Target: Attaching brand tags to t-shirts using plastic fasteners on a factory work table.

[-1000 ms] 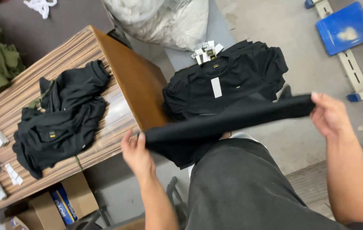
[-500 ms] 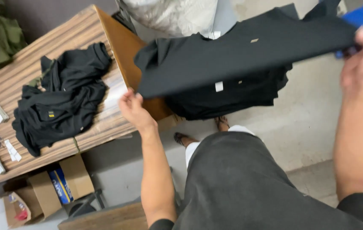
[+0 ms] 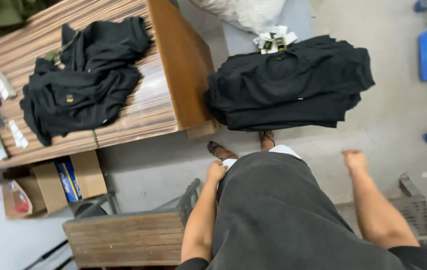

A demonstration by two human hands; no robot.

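Hands hang low at the person's sides, both empty. The left hand (image 3: 216, 171) is loosely curled and rests against the edge of the dark grey garment (image 3: 283, 215) that the person wears; the right hand (image 3: 355, 160) is also curled into a loose fist, free in the air above the grey concrete floor (image 3: 163, 165). Neither one grips anything. Below the left arm stands a worn wooden bench with a dark metal frame (image 3: 123, 237), and beside it, under the table, an open brown cardboard box (image 3: 53, 182) with coloured packets inside. Two feet in sandals (image 3: 218, 149) show just ahead of the person's body. Beyond the feet, well apart from both hands, lies the neat pile of folded black shirts (image 3: 288, 85), on a low surface that I cannot make out. Small white and black paper tags (image 3: 273, 39) lie at its far edge. To the left is the long striped wooden table (image 3: 143, 107), and on it a loose heap of unfolded black shirts (image 3: 83, 75).
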